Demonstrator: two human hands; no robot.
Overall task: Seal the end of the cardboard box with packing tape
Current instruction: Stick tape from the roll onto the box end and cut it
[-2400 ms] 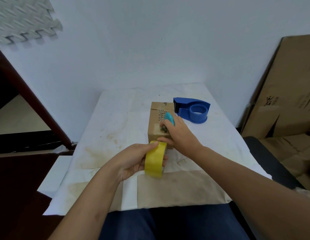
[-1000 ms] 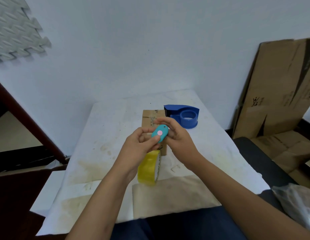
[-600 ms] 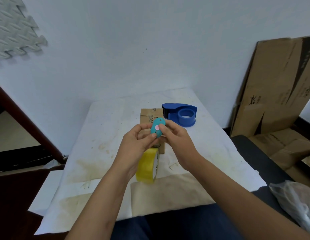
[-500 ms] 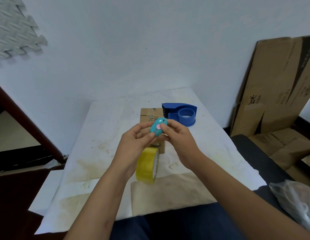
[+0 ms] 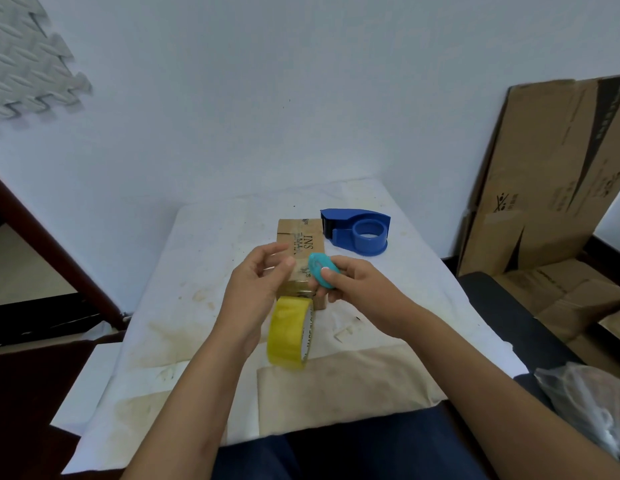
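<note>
Right hand [image 5: 357,289] pinches the teal oval cutter [image 5: 323,270], thumb on its face, fingers curled behind it. Left hand [image 5: 258,289] is empty, fingers loosely curled, thumb and index apart, not touching the cutter. That's the change vs 0.5 s ago: then both hands were on the cutter, left fingertips against it; now the left has come off and there's a visible gap between the two hands. Cutter also sits a bit lower and tilted more to the right than before

Yellow tape roll [image 5: 290,332] stands on edge on the white table cloth [image 5: 204,271], just in front of the near end of the cardboard box [image 5: 299,233], right below the left palm. Can't tell whether the wrist touches it or whether a strip still runs from roll to box. Roll position looks unchanged from the earlier frames; 2.4 s ago the left hand was gripping it, now it's free-standing

Box lies lengthwise away from the person, mid-table, near end partly hidden behind both hands; glossy tape visible on the near part of its top. Blue tape dispenser [image 5: 358,230] sits just right of the box's far end, same spot as before

Flattened cartons [image 5: 551,174] lean on the wall at right, grey foam mat [image 5: 27,60] on the wall top left
</note>
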